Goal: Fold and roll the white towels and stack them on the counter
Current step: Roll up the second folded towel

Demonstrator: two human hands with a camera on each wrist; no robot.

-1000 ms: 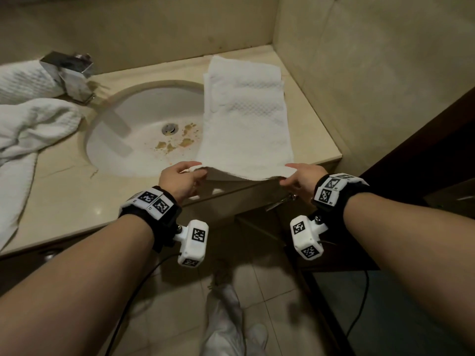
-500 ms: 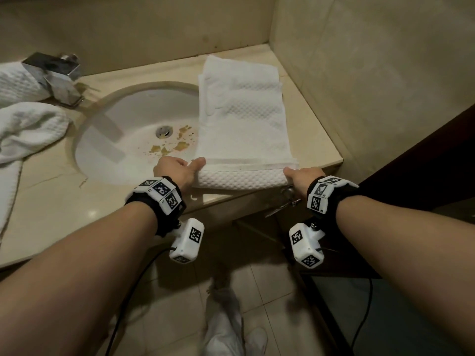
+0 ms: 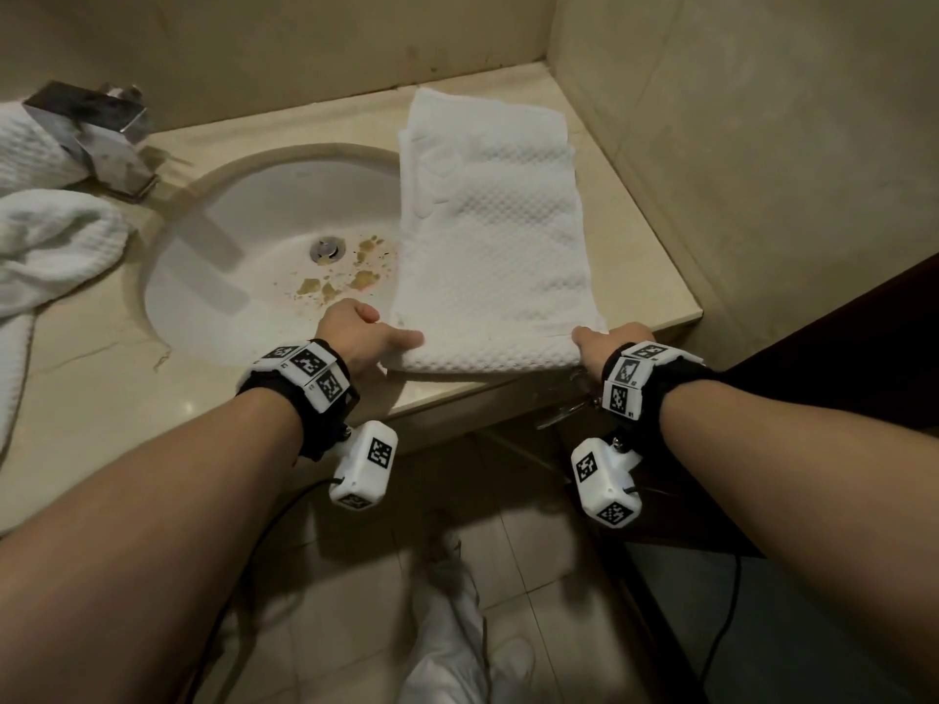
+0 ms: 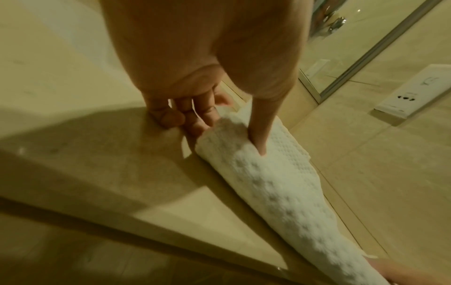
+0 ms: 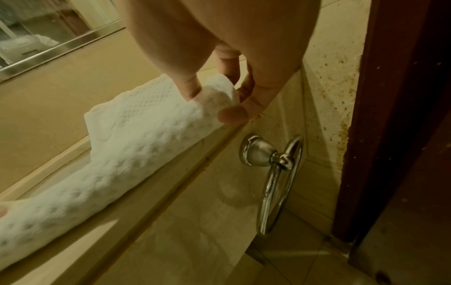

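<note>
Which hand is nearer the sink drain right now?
Left. The left hand grips the white waffle towel's near roll just below the round metal drain; the right hand holds its far-side end.

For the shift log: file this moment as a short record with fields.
stage: rolling begun at the near end of the folded towel
left hand: grips the roll's left end
right hand: grips the roll's right end
towel position: on the counter, right of the sink, part over the basin
other towels: loose white towel at far left
</note>
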